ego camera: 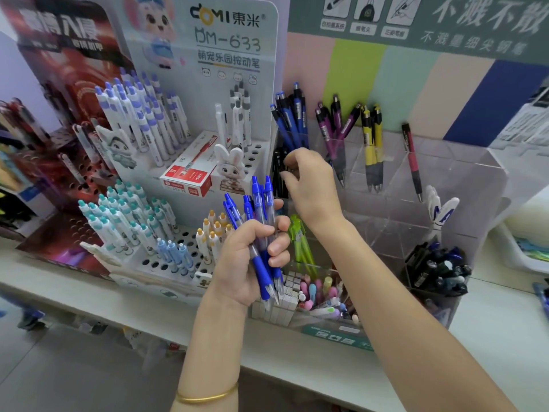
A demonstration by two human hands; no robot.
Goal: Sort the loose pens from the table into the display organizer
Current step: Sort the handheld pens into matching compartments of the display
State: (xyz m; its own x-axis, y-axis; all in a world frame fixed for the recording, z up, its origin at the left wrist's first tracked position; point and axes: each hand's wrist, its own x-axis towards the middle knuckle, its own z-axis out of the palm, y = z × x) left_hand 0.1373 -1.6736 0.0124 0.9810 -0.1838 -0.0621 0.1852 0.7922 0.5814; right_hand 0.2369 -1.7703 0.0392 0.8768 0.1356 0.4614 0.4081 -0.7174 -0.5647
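Left hand (246,257) grips a bundle of blue pens (261,197) upright in a closed fist, apparently as ready supply. Right hand (312,179), at 1 o'clock from it, has its fingers curled at the display organizer (445,179), beside similar blue stock. Whether it pinches a pen cannot be told.

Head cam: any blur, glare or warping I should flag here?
Head view: even, soft light, no hard shadows; the left hand and its blue pens are sharp; the green banner top right and the red display at left are smeared; the clear organizer shows only faint sheen; wide-angle warp grows toward the frame edges.
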